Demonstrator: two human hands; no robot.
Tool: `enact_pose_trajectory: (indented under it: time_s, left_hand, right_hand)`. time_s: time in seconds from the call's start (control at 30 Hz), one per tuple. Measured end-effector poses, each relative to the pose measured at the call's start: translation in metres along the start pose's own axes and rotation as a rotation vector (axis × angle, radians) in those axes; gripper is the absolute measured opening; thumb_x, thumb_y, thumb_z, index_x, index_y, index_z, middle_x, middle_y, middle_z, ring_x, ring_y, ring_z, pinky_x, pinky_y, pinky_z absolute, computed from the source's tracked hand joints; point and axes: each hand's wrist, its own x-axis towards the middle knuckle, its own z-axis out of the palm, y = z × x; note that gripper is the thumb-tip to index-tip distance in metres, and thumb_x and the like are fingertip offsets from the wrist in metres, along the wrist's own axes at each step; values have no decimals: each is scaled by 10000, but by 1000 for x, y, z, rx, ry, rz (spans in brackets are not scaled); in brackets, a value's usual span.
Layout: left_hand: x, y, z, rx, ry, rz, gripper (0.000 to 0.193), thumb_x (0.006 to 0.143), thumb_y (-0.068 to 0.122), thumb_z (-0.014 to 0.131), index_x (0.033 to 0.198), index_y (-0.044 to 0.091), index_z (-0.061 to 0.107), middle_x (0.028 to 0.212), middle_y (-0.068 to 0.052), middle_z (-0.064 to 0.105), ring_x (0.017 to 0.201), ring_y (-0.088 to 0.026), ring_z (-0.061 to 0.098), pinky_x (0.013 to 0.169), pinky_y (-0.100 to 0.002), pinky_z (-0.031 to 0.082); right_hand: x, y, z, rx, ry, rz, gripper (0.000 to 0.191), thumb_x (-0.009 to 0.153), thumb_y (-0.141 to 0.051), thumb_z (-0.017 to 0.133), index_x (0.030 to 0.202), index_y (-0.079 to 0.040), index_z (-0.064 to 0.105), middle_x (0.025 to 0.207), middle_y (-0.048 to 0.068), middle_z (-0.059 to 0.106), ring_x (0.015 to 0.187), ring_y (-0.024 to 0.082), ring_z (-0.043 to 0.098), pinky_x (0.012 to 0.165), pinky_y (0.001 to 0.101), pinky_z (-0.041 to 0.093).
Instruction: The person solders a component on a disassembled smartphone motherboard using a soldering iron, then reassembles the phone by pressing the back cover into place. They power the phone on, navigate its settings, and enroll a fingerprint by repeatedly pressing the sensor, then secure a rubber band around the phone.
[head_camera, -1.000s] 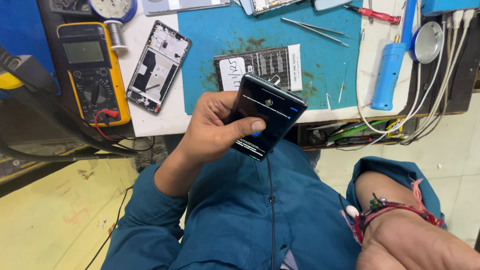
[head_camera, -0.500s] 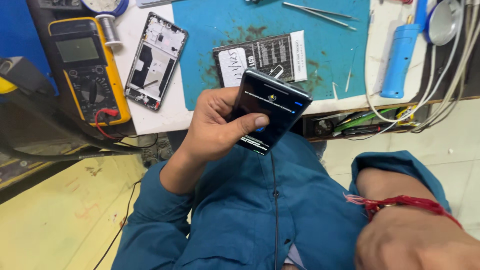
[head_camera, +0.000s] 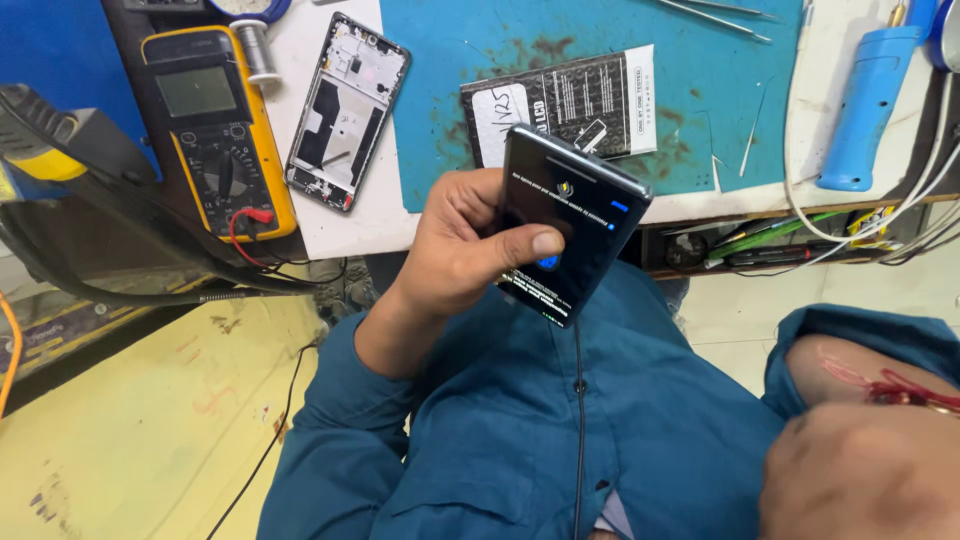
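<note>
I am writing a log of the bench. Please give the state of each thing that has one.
Phone: screen lit, gripped in left hand, thumb on glass.
Right hand: empty, low, away from bench.
Multimeter: display blank, red lead plugged in.
Phone frame: stripped open, lying flat.
Packet: flat on blue mat.

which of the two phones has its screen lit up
The dark phone gripped in the left hand: its screen glows with text and a blue spot. The other, a stripped white phone frame on the bench, is only a bare frame with no screen.
</note>
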Motion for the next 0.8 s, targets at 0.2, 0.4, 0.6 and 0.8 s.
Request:
enact_pose_trajectory:
  time_s: [0.2, 0.4, 0.6, 0.8]
  left_hand:
    - [2, -3, -1, -53, 33, 4, 148, 1005, 48, 780, 1103, -41, 716, 956, -71, 737, 863, -86, 646, 809, -221, 526]
    - [4, -10, 3, -63, 58, -19, 233, 968, 46, 760, 1185, -26, 710, 1094, -103, 767, 1008, -147, 712, 945, -296, 580]
    - [4, -19, 2, -105, 75, 14, 233, 980, 7, 763, 1204, -35, 713, 1075, -104, 759, 991, -131, 694, 941, -274, 552]
    - [5, -23, -1, -107, 64, -10, 243, 966, 12, 764, 1202, -25, 718, 1084, -102, 762, 1005, -132, 699, 1002, -306, 563]
  right_hand:
    - [1, 10, -4, -877, 466, 443, 525, 910, -247, 828, 1283, 34, 587, 978, 97, 711, 896, 172, 736, 781, 274, 603]
    - [-4, 38, -18, -1160, 186, 416, 490, 746, -210, 908, 1072, 84, 690, 758, 138, 685, 618, 155, 646, 568, 256, 461]
    - [-5, 45, -15, -1036, 284, 481, 162, 874, -71, 842, 922, 39, 733, 696, 90, 674, 550, 88, 601, 516, 222, 416]
    - [-10, 46, -18, -1030, 278, 482, 164, 934, -66, 864, 915, 24, 728, 734, 81, 678, 516, 63, 579, 484, 190, 386]
